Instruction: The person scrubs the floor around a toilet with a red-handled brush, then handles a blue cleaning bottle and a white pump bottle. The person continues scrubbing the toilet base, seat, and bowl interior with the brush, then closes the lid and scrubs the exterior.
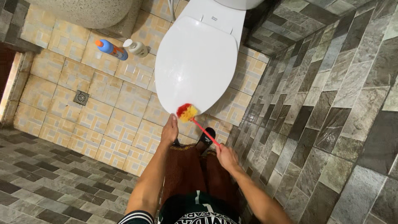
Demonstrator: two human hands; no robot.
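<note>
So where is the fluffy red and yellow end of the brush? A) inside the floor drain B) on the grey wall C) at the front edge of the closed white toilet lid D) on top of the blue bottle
C: the brush head sits at the front rim of the closed toilet lid, its red handle in the right hand, with the left hand beside it.

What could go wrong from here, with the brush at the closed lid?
1. The left hand is at the front edge of the lid, right beside the brush; the bristles could smear the fingers.
2. The right hand holds the thin handle at its far end, so aim may wobble.
3. Two bottles lie on the floor; a backstep could kick them.
</note>
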